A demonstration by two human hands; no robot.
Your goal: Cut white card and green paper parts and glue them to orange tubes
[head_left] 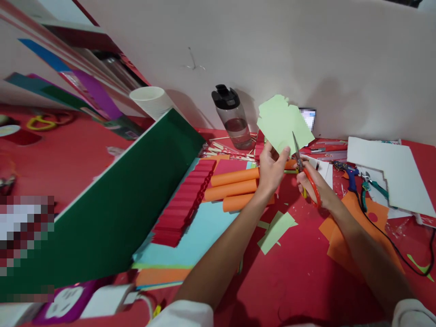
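A sheet of light green paper with a jagged cut edge is held up by my left hand, the thumb pressed on its lower part. My right hand grips red-handled scissors. Their blades point upward at the lower right of the paper; whether they touch it I cannot tell. Light green paper scraps lie on the red table below my hands. Orange paper rolls rest beside my left wrist, and orange sheets lie under my right forearm.
A water bottle and a white paper cup stand near the wall. A tall green board rises at left, next to folded red paper. At right are a blue glue gun, green-handled pliers and a white board.
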